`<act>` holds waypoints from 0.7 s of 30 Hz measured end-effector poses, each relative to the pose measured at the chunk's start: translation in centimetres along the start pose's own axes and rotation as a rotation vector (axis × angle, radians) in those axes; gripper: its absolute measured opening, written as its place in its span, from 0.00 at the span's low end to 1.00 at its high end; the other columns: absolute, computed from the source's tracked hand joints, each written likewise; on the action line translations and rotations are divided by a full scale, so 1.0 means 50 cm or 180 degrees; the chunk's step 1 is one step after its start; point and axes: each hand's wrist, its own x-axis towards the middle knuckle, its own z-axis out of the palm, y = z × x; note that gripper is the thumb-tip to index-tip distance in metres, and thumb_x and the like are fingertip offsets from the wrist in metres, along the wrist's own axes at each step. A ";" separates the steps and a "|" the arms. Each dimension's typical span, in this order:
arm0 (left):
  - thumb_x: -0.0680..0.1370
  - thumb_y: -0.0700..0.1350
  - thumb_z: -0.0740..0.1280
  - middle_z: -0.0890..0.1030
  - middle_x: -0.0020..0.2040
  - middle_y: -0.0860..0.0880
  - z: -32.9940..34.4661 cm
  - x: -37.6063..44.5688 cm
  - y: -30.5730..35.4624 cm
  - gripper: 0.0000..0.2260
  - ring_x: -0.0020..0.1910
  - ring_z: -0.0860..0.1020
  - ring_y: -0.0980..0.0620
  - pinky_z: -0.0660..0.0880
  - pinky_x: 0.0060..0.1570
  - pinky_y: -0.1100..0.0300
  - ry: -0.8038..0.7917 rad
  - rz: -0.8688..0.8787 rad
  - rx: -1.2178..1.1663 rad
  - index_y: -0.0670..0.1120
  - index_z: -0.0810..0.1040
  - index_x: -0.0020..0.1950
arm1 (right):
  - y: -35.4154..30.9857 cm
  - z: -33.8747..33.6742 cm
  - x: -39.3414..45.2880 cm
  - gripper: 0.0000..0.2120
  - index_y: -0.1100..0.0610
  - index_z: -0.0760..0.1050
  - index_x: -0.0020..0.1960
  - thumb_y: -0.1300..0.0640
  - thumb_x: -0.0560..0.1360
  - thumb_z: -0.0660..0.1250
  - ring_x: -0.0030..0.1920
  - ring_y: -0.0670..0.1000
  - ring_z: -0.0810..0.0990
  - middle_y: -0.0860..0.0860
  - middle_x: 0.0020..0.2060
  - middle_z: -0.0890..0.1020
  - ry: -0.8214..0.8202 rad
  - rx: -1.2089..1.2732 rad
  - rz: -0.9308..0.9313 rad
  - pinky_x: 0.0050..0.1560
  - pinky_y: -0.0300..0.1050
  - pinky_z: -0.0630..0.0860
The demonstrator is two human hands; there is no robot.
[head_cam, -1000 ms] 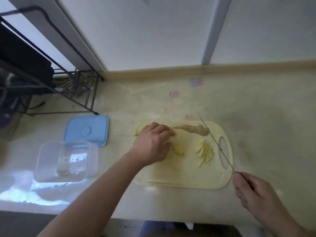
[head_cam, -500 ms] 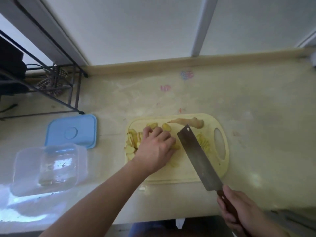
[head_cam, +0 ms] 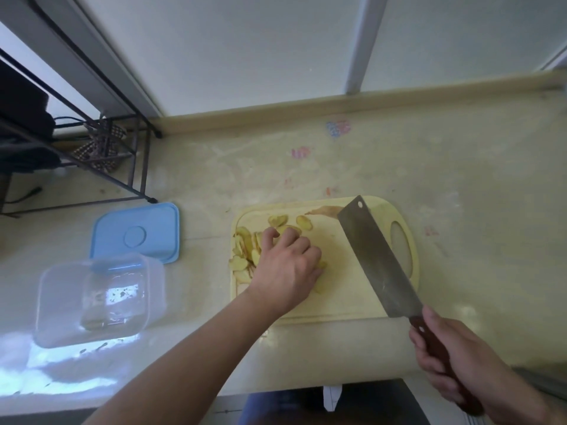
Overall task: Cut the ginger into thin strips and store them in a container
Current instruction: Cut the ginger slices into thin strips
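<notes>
A pale yellow cutting board lies on the counter with several ginger slices spread over its left part. My left hand rests on the slices with curled fingers gathering them; some slices lie hidden under it. A brown ginger piece lies at the board's far edge, partly behind the blade. My right hand grips the dark wooden handle of a cleaver, whose broad blade slants over the board's right side. A clear plastic container stands to the left, with its blue lid behind it.
A black wire rack stands at the back left of the counter. The counter's front edge runs close below the board. A raised ledge and white wall panels bound the far side.
The cleaver turned from edge-on to flat face up and swung over the board's right side. My left hand shifted onto the pile of slices. The camera view moved left and closer.
</notes>
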 end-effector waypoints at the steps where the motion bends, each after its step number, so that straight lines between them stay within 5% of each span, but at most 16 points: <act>1: 0.72 0.52 0.75 0.80 0.38 0.53 -0.001 0.003 0.007 0.08 0.46 0.77 0.45 0.61 0.55 0.46 0.0022 -0.0129 -0.0136 0.48 0.81 0.41 | 0.004 0.005 0.001 0.43 0.57 0.72 0.34 0.19 0.45 0.75 0.19 0.48 0.60 0.56 0.26 0.64 -0.0011 0.0019 -0.0015 0.20 0.35 0.61; 5: 0.73 0.49 0.74 0.80 0.33 0.55 0.000 0.006 0.038 0.07 0.43 0.77 0.46 0.57 0.50 0.52 0.0087 -0.0633 -0.0781 0.49 0.81 0.38 | 0.014 0.021 0.006 0.45 0.58 0.71 0.36 0.18 0.46 0.75 0.19 0.49 0.61 0.56 0.26 0.64 -0.0012 0.0040 -0.0063 0.19 0.36 0.62; 9: 0.76 0.52 0.66 0.79 0.33 0.56 0.002 0.000 0.037 0.13 0.43 0.76 0.47 0.58 0.49 0.51 -0.0033 -0.0569 -0.0564 0.51 0.84 0.36 | 0.022 0.022 0.005 0.46 0.60 0.70 0.37 0.18 0.48 0.74 0.20 0.49 0.61 0.57 0.26 0.65 -0.0040 0.0039 -0.0063 0.20 0.36 0.62; 14: 0.80 0.52 0.67 0.82 0.37 0.54 -0.015 0.009 0.012 0.09 0.50 0.75 0.48 0.53 0.49 0.53 -0.0290 -0.1107 -0.1109 0.52 0.86 0.45 | 0.026 0.021 0.009 0.45 0.58 0.71 0.35 0.17 0.47 0.74 0.20 0.49 0.61 0.56 0.26 0.65 -0.0028 0.0042 -0.0065 0.21 0.36 0.62; 16: 0.79 0.51 0.67 0.83 0.36 0.54 -0.024 0.012 0.019 0.09 0.48 0.77 0.48 0.51 0.46 0.54 -0.0330 -0.0770 -0.0891 0.51 0.86 0.50 | 0.028 0.020 0.011 0.45 0.59 0.71 0.35 0.17 0.46 0.74 0.20 0.48 0.61 0.56 0.26 0.65 -0.0029 0.0049 -0.0064 0.21 0.36 0.61; 18: 0.77 0.51 0.64 0.81 0.33 0.55 -0.023 0.008 0.015 0.11 0.44 0.77 0.47 0.54 0.46 0.53 -0.0289 -0.0411 -0.0521 0.50 0.85 0.45 | 0.029 0.021 0.012 0.46 0.59 0.70 0.35 0.18 0.46 0.74 0.20 0.48 0.61 0.56 0.25 0.64 0.0004 0.0076 -0.0087 0.21 0.36 0.61; 21: 0.76 0.49 0.66 0.84 0.41 0.54 -0.026 0.022 -0.038 0.08 0.45 0.78 0.45 0.60 0.48 0.51 0.0178 -0.0678 -0.0385 0.50 0.85 0.47 | 0.027 0.021 0.014 0.45 0.58 0.71 0.34 0.18 0.45 0.75 0.20 0.48 0.60 0.57 0.25 0.64 0.0021 0.0141 -0.0111 0.21 0.35 0.62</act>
